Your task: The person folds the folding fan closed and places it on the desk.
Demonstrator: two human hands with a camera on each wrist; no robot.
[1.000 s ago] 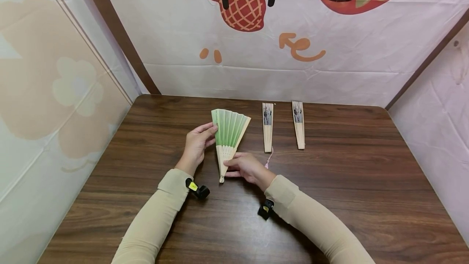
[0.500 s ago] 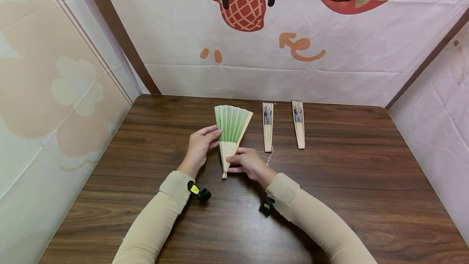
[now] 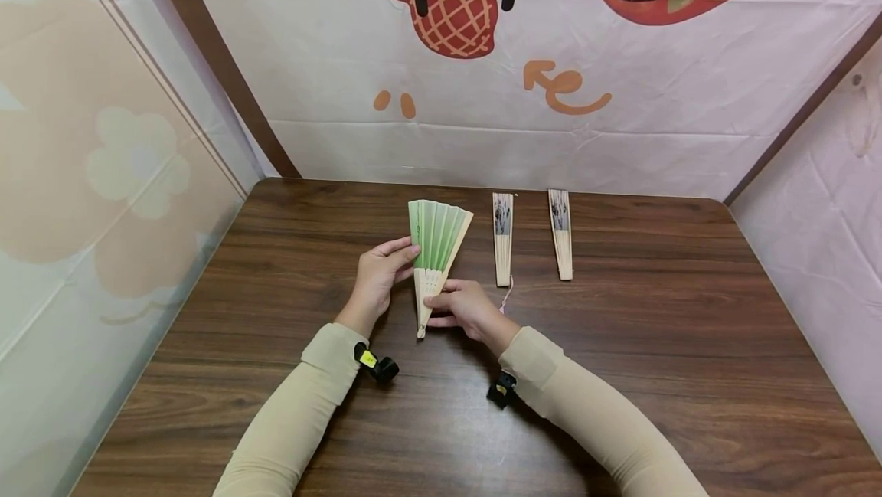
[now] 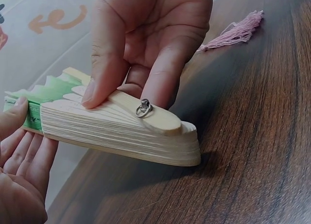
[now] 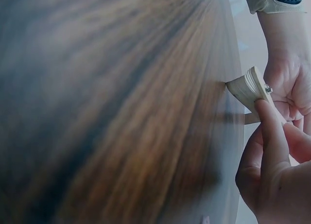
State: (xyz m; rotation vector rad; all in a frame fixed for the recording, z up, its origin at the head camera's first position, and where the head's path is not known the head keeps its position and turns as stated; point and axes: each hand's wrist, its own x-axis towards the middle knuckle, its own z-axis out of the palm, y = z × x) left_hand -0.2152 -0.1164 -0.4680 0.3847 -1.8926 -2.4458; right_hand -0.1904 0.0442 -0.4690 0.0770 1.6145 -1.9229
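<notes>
A green folding fan [image 3: 438, 237] with pale ribs is partly spread, its pivot end pointing toward the person. My left hand [image 3: 375, 279] pinches its left edge between thumb and fingers, where green leaf meets ribs. Lower down, my right hand [image 3: 468, 311] grips the right guard stick, thumb on top and fingers beneath. In the left wrist view, the ribs [image 4: 112, 129] are stacked closely, and a small metal ring [image 4: 144, 108] sits at the pivot. The right wrist view shows the fan's pivot end [image 5: 248, 88] above my right thumb; the green leaf is hidden there.
Two folded fans, one [image 3: 503, 240] nearer and one [image 3: 561, 237] farther right, lie on the dark wooden table [image 3: 654, 328]. A pink tassel [image 4: 235, 33] lies by the nearer one. A printed cloth wall [image 3: 482, 152] rises behind the table's back edge.
Both hands and the green fan have shifted slightly right and a little away from the person. The fan remains partly spread, and the two folded fans lie as before.
</notes>
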